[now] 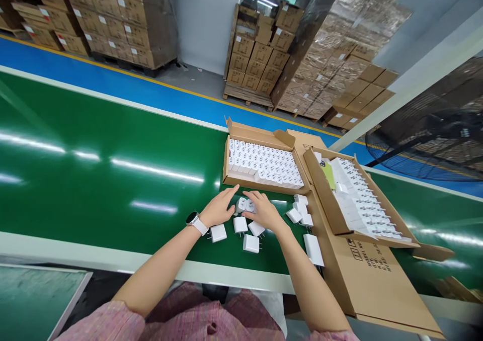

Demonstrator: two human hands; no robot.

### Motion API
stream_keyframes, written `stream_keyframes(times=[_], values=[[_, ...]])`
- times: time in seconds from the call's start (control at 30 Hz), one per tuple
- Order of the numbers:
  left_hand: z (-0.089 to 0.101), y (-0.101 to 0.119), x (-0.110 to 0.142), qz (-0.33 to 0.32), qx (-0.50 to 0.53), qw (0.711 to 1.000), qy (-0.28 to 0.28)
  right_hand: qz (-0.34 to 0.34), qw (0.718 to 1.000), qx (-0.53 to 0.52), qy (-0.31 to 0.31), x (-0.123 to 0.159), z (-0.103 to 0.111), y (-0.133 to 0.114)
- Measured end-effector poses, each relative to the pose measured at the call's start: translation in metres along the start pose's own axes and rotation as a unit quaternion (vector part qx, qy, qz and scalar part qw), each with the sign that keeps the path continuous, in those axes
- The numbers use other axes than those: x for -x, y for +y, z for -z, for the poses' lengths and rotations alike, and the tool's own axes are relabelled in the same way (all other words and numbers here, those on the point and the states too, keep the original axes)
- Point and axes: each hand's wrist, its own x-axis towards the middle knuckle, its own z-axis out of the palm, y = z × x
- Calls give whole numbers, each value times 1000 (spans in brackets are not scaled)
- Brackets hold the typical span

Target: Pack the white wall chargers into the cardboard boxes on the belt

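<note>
My left hand point(218, 207), with a white smartwatch on its wrist, reaches onto a green conveyor belt point(94, 180), its thumb against a white power adapter point(241, 205). My right hand point(264, 211) lies over a second adapter point(249, 206), partly hiding it. Several loose adapters point(240, 225) lie with their prongs showing just below my hands. More are piled point(300, 207) to the right. Beyond my fingers, an open cardboard box point(264, 140) holds tightly packed rows of adapters. A second open box point(320, 190) of adapters stands to the right.
A flattened printed carton point(362, 275) lies under the right box at the belt's edge. Beyond the belt are a blue floor stripe, stacked cartons on wooden pallets point(256, 59), and a black standing fan point(426, 130) at the far right.
</note>
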Motion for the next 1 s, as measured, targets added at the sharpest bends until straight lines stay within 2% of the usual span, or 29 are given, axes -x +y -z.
stream_keyframes(times=[0.1,0.2,0.27,0.37,0.4,0.47,0.57,0.63,0.83,1.0], values=[[3,0,-1,9,-15,999,36,14,1000,-2,-17,2,-4,-1],[4,0,-2,15,-25,998,51,47,998,-29,22,1,4,8],[5,1,-3,14,-28,998,56,70,993,-53,80,-7,22,17],[6,3,-3,12,-33,998,58,94,983,-52,146,-36,57,28],[7,3,-2,13,-36,998,57,103,983,-42,146,-49,66,30],[7,2,-2,16,-41,997,57,107,988,-17,107,-75,77,29],[6,0,-1,22,-50,997,61,86,995,10,48,-101,76,26],[5,-2,0,25,-54,996,61,68,997,18,41,-108,71,27],[1,0,2,33,-60,997,41,39,997,54,43,-108,66,43],[1,0,2,41,-71,996,39,-29,994,88,54,-105,61,50]])
